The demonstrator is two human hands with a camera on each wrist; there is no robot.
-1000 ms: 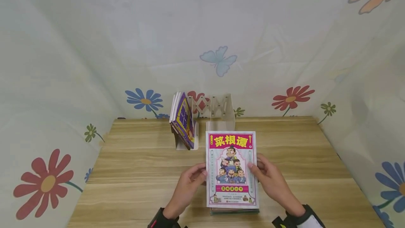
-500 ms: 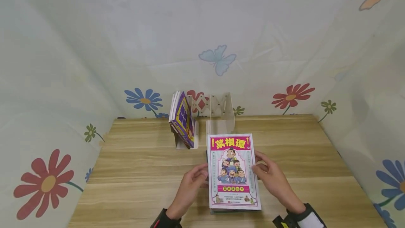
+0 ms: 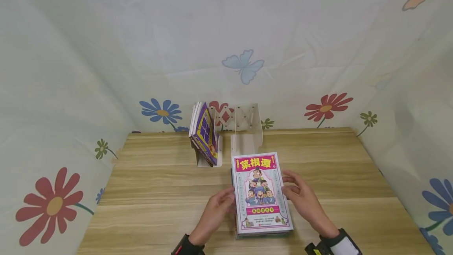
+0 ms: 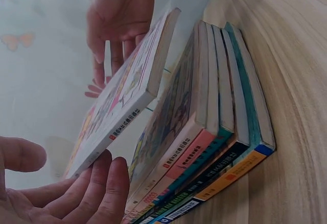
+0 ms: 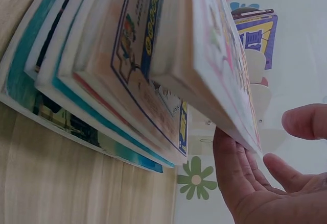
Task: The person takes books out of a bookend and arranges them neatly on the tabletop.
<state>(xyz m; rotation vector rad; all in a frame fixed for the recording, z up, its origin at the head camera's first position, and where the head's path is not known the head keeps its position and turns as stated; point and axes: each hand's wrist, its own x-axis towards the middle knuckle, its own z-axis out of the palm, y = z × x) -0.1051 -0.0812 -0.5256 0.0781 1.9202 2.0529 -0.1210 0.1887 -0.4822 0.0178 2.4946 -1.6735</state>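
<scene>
Now bk [image 3: 262, 196] lower over stack [image 4: 204, 150] vs. prev., L hand [image 3: 214, 213] & R hand [image 3: 304, 200] straight-fingered.

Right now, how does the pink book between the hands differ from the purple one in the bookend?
The pink book is pink and white; the purple book, purple and yellow. The pink book slants face up above the pile; the purple book stands leaning in the bookend. The left hand and right hand touch the pink book; neither touches the purple book. Both covers carry yellow.
</scene>
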